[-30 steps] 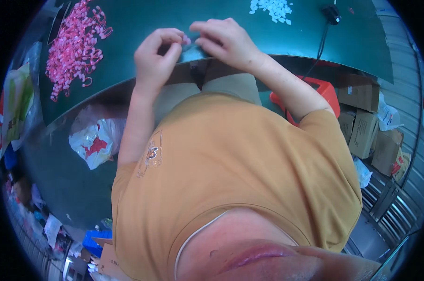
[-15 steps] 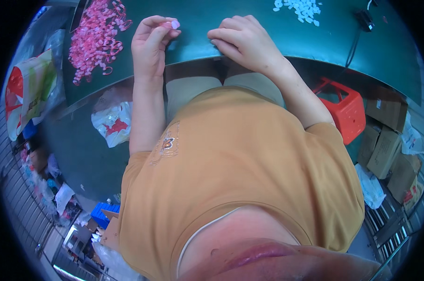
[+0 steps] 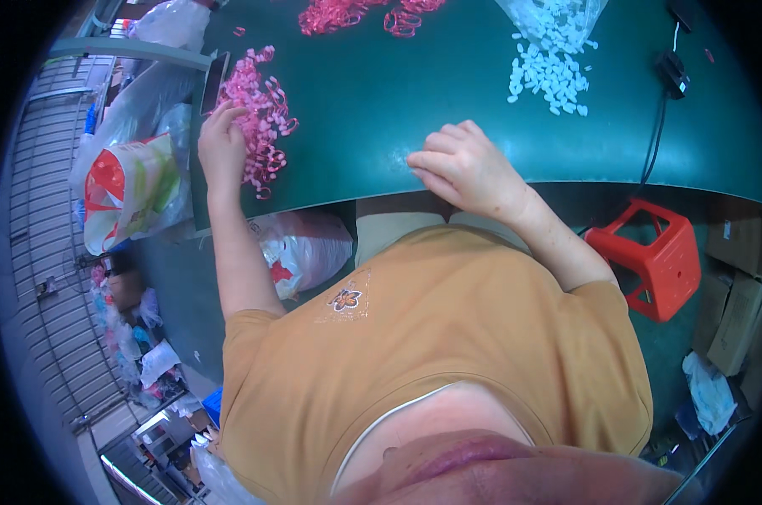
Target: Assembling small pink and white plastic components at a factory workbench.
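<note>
My left hand (image 3: 223,150) is at the left edge of a heap of small pink loops with pale tabs (image 3: 267,126). Its fingers curl together against the loops, and what they hold, if anything, is hidden. Over the bare green tabletop (image 3: 356,135), near its front edge, is my right hand (image 3: 469,168). The fingers there are bent and pressed to the thumb; anything inside is out of sight. Beyond it to the right lie small white pieces (image 3: 549,80), spilling from a clear plastic bag (image 3: 587,13).
More pink loops (image 3: 339,15) lie at the far side. A flat dark object (image 3: 215,82) edges the heap. At right are a black cable connector (image 3: 672,74) and a red plastic stool (image 3: 663,261). Bags (image 3: 137,185) stand left; a white bag (image 3: 309,248) sits below the table.
My left hand has gone leftward to the pink heap; the pale pink piece it pinched before no longer shows. My right hand stays closed. The view has shifted, showing more of the table's far side.
</note>
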Demonstrator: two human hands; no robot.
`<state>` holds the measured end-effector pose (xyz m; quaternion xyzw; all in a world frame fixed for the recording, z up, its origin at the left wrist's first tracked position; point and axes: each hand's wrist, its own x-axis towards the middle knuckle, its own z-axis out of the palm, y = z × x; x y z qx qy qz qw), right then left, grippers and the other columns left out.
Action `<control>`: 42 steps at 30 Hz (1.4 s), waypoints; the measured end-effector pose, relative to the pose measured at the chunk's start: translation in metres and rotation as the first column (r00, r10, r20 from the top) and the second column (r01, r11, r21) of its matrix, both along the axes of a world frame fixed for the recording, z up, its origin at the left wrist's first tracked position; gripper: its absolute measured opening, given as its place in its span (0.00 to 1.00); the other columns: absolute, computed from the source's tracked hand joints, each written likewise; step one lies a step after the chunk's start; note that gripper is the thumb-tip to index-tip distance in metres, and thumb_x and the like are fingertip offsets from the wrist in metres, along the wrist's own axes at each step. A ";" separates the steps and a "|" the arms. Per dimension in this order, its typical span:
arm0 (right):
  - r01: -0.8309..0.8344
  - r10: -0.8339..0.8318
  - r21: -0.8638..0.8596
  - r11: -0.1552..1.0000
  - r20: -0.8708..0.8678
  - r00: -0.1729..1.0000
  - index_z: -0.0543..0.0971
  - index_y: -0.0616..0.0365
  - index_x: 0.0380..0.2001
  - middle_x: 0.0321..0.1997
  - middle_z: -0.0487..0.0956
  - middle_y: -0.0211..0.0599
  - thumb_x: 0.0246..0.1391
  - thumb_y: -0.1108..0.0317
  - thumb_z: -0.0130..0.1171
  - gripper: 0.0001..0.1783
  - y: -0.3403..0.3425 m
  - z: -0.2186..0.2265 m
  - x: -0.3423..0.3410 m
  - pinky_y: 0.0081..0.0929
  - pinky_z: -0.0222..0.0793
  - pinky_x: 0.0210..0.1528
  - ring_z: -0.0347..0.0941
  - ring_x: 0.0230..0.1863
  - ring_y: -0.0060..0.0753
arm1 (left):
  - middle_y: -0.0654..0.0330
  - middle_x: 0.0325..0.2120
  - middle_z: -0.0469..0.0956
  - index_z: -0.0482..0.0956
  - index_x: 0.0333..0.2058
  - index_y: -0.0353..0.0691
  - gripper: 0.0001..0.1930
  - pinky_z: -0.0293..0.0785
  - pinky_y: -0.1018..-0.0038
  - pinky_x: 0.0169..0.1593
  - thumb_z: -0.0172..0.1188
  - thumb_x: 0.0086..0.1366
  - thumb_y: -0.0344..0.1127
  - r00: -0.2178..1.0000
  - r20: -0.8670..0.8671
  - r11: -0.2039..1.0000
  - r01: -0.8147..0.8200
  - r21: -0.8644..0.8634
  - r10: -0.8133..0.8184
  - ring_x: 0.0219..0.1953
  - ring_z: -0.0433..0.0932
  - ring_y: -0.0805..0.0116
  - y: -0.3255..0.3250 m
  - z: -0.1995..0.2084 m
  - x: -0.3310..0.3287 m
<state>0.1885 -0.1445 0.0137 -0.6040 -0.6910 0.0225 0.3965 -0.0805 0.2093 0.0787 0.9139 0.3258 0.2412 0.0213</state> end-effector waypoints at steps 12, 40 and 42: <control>-0.052 0.051 -0.029 0.998 -0.057 0.997 0.87 0.46 0.41 0.35 0.80 0.28 0.62 0.65 0.71 0.06 0.001 0.004 -0.001 0.39 0.70 0.50 0.79 0.43 0.37 | 0.48 0.68 0.80 0.80 0.68 0.38 0.32 0.70 0.63 0.73 0.60 0.77 0.56 0.969 0.219 0.969 0.156 -0.193 -0.113 0.69 0.78 0.52 0.153 -0.082 0.213; -0.021 0.025 0.029 0.999 -0.146 0.989 0.89 0.51 0.44 0.35 0.83 0.35 0.67 0.62 0.67 0.08 -0.004 -0.002 0.013 0.41 0.75 0.45 0.81 0.38 0.44 | 0.45 0.74 0.72 0.86 0.63 0.47 0.21 0.71 0.54 0.72 0.68 0.74 0.43 0.963 0.039 0.962 0.267 -0.053 -0.265 0.73 0.73 0.42 -0.122 -0.067 0.128; 0.146 -0.135 0.155 0.977 -0.083 0.987 0.88 0.52 0.46 0.35 0.83 0.38 0.67 0.65 0.67 0.08 -0.007 0.007 0.032 0.43 0.77 0.41 0.82 0.37 0.49 | 0.47 0.68 0.77 0.87 0.59 0.46 0.18 0.74 0.55 0.69 0.68 0.73 0.41 0.937 0.075 0.940 0.338 0.039 -0.340 0.68 0.77 0.45 -0.123 -0.060 0.129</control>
